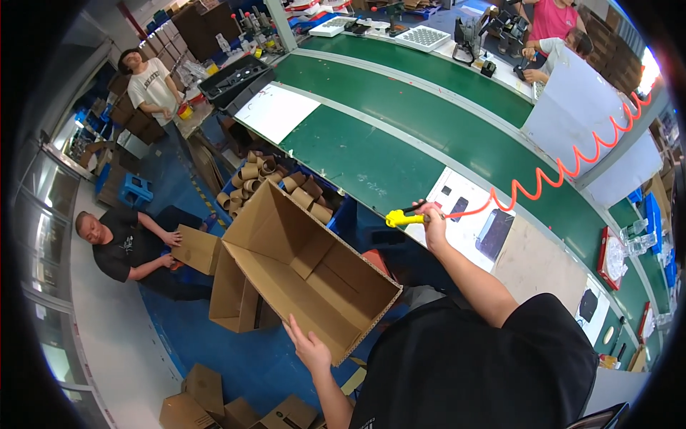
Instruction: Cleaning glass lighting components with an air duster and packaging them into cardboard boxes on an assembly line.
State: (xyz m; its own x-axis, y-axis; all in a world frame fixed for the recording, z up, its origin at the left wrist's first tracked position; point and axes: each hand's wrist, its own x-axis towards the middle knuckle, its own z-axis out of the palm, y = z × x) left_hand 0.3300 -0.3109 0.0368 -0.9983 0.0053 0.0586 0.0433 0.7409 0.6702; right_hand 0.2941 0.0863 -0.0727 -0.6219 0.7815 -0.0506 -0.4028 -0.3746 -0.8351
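Note:
My left hand [311, 349] holds the near edge of a large open cardboard box [296, 282], with its fingers along the wall. The box is tilted, its open side toward me, and I see only bare cardboard inside. In my right hand [434, 227] is a yellow air blow gun [404, 219], gripped above the edge of the workbench. A red coiled hose [532, 191] runs from it up to the right. The gun's nozzle end points left, toward the box but apart from it.
A green conveyor bench [364, 154] curves past on my right. Behind the box, cardboard tubes [250, 174] fill a blue bin. On the left a seated person [118, 247] handles another carton [196, 249]; a second person [151, 89] stands farther back. Cartons [204, 390] lie near my feet.

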